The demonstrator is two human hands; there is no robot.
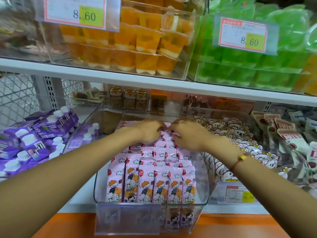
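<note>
A clear plastic bin [204,193] on the lower shelf holds several rows of pink snack packets [151,184] with a cartoon child printed on them, standing upright. Both my arms reach into the back of this bin. My left hand [147,130] and my right hand [190,133] are side by side over the rear packets, fingers curled down onto their tops. Both hands are blurred, so which packet each one pinches is unclear. A red cord bracelet with a gold bead [240,159] sits on my right wrist.
Purple pouches with white caps [34,140] fill the bin to the left. White bear-print packets [231,133] fill the bin on the right. The upper shelf [103,74] carries orange jelly cups [145,45], green jelly cups [240,66] and price tags [77,12].
</note>
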